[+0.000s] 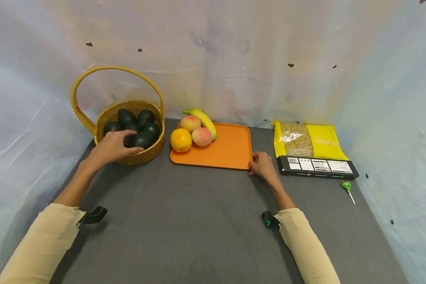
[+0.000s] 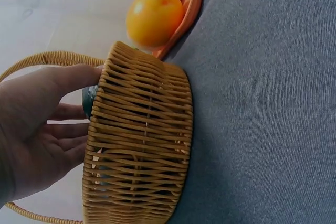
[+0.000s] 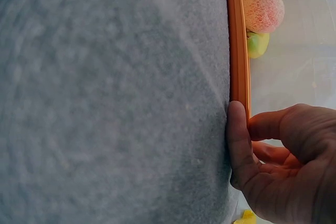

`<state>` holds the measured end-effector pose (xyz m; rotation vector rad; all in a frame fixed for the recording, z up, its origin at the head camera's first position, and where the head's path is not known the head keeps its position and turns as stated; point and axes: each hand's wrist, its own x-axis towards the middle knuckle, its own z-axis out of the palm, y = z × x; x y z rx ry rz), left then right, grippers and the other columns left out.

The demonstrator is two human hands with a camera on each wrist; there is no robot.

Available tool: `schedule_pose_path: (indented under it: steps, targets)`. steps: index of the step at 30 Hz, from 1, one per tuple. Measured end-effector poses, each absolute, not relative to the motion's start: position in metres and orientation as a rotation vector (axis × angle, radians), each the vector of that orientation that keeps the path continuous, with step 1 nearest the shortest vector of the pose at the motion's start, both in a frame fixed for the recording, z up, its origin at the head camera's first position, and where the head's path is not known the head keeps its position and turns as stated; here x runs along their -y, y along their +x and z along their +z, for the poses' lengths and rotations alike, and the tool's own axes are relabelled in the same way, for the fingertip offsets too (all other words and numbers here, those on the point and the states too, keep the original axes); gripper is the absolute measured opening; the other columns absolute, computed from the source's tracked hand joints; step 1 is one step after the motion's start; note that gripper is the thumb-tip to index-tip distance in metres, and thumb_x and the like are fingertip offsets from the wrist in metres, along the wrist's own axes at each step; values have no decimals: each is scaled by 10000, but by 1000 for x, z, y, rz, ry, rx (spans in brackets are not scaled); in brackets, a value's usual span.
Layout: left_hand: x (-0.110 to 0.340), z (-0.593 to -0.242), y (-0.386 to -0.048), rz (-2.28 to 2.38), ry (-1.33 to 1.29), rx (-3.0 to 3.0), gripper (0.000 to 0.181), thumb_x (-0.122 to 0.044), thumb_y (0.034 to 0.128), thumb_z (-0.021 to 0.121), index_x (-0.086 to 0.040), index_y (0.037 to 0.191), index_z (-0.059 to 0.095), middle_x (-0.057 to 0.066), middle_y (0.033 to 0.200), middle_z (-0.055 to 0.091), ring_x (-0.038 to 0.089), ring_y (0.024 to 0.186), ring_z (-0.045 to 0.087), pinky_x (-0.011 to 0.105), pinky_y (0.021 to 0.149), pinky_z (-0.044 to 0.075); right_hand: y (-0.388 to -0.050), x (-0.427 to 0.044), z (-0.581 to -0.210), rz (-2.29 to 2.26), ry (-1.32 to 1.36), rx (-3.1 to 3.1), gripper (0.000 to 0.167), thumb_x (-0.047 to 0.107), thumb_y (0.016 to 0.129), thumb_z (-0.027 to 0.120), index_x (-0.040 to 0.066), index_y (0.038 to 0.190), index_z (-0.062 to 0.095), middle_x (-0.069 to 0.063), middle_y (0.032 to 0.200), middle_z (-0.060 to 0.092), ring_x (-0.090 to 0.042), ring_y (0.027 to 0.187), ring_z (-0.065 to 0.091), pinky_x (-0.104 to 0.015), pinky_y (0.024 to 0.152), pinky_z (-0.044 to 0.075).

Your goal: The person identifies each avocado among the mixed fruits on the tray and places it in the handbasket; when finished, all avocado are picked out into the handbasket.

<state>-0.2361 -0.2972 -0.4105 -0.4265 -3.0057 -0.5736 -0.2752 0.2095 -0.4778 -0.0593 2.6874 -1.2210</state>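
At the left, a woven basket [image 1: 136, 159] with a tall handle holds several dark green avocados [image 1: 126, 117]. My left hand [image 1: 114, 146] reaches over its rim, thumb and fingers on either side of the front avocado [image 1: 144, 140]; the left wrist view shows only a sliver of that fruit, and the rim hides the fingertips. On the right, my right hand [image 1: 263, 166] pinches the near right corner of an orange tray [image 1: 230, 148] between thumb and fingers. An orange [image 1: 180, 140], two peaches [image 1: 202, 137] and a banana [image 1: 204, 120] lie on the tray's left part.
Right of the tray lie a yellow bag of pasta [image 1: 326, 141], a long black box [image 1: 317, 167] and a green lollipop [image 1: 346, 186]. Pale plastic sheeting [image 1: 227, 59] borders the grey tabletop [image 1: 184, 221] at the back and sides.
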Motion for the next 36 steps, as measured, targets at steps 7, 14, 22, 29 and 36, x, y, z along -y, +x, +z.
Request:
schedule_pose_path:
  steps: [7,14,22,29,36]
  targets:
    - [298,-415,-241,-573,-496,3011,674,-363,967,752,115,1410,582,343,1196,708,369,870,710,541,805,577,-276,-210,-476,-1181,-34,-2719,480,32,1006,572,-131,1454,511,-322,1066,743,-171,604,766,-300,587,627]
    - [299,-417,-243,-631,-544,3090,709,-341,1004,711,130,1483,482,422,1460,508,442,967,725,550,877,585,-276,-212,-478,-1162,-6,-2714,483,39,1009,575,-114,1462,512,-309,1065,742,-126,585,748,-282,583,622]
    - [302,-416,-247,-630,-538,3118,632,-329,1014,698,56,1482,517,341,1393,610,483,1181,653,624,973,536,-276,-208,-478,-1191,-38,-2724,482,37,1008,564,-122,1460,515,-313,1042,746,-156,597,760,-291,581,623]
    - [297,-419,-248,-545,-504,3132,594,-266,989,732,95,1431,565,348,1302,657,461,1081,680,599,921,557,-280,-205,-477,-1185,-73,-2726,486,36,1005,560,-133,1458,509,-340,1100,740,-187,622,777,-298,587,626]
    - [291,-420,-252,-530,-529,3126,585,-236,1006,708,146,1419,549,400,1389,544,522,1210,593,617,998,519,-279,-210,-477,-1162,-26,-2740,482,44,1002,573,-117,1453,523,-318,1070,747,-124,583,747,-285,577,620]
